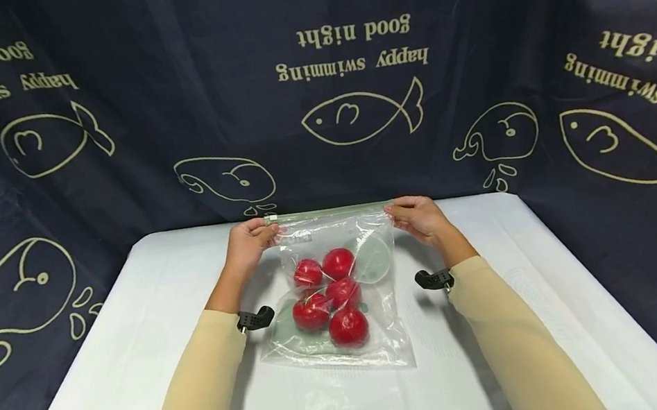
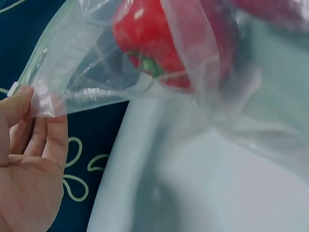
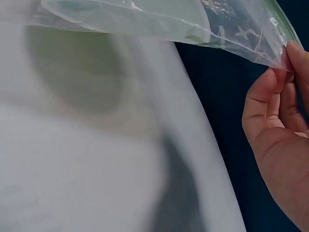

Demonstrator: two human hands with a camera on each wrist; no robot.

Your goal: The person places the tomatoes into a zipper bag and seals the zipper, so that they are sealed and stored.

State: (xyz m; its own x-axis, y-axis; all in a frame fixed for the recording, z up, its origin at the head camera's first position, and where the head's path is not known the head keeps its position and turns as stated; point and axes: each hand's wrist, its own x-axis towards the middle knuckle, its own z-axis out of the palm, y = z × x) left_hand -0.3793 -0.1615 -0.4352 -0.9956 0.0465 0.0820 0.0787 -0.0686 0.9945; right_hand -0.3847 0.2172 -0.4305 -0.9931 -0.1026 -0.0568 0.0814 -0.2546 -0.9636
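Observation:
A clear zip bag (image 1: 387,354) with a green zip edge (image 1: 329,212) is stretched between both hands over the white table. Several red tomatoes (image 1: 339,264) lie inside it, one with a green stem (image 2: 150,66) in the left wrist view. My left hand (image 1: 246,246) pinches the bag's top left corner, right beside a small white slider (image 2: 13,89). The opposite top corner is pinched between thumb and fingers of my right hand (image 1: 422,220). Pale green printed patches (image 1: 372,260) show on the bag. Shadows beneath its top part show it raised off the table.
The white table (image 1: 165,340) ends just beyond the hands at its far edge. Behind and on both sides hangs a dark blue cloth (image 1: 324,170) with fish drawings and lettering. Black wrist-camera mounts (image 1: 256,319) stick out inward from the wrists.

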